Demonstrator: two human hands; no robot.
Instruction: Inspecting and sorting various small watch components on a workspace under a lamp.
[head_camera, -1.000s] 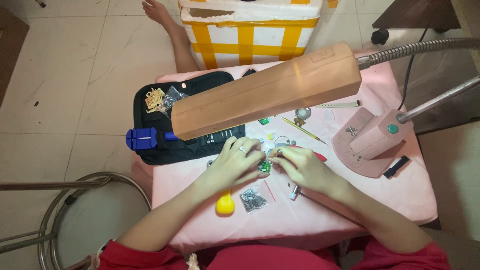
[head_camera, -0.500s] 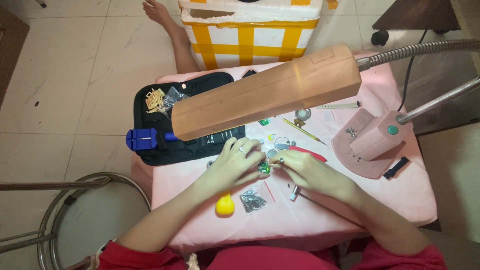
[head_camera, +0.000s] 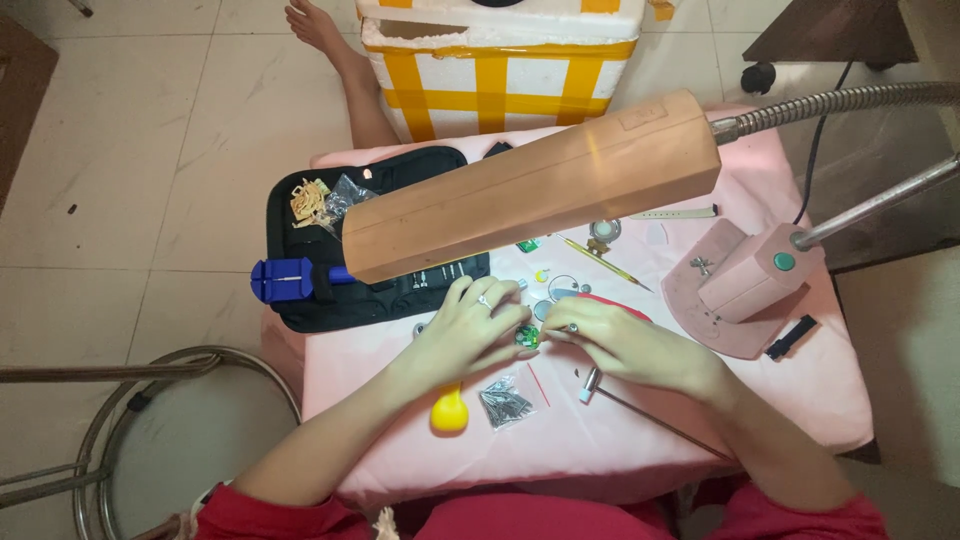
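Observation:
My left hand (head_camera: 468, 326) and my right hand (head_camera: 618, 342) meet over the middle of a pink-covered table (head_camera: 800, 390). Between their fingertips is a small green part (head_camera: 526, 336), pinched from both sides; the right hand also holds a thin metal tool against it. A ring sits on a left finger. Small round watch parts (head_camera: 562, 288) lie just beyond the fingers. A yellow rubber bulb (head_camera: 449, 412) and a clear bag of small metal pieces (head_camera: 505, 402) lie near my left wrist.
A long tan lamp head (head_camera: 530, 195) on a flexible neck hangs over the table, its pink base (head_camera: 740, 285) at right. A black tool case (head_camera: 300, 255) with a blue tool (head_camera: 285, 280) lies left. A taped foam box (head_camera: 500, 60), someone's bare foot (head_camera: 315, 25) and a metal stool (head_camera: 130, 440) surround it.
Both hands stay together over the green part with only slight finger shifts. Nothing else has moved.

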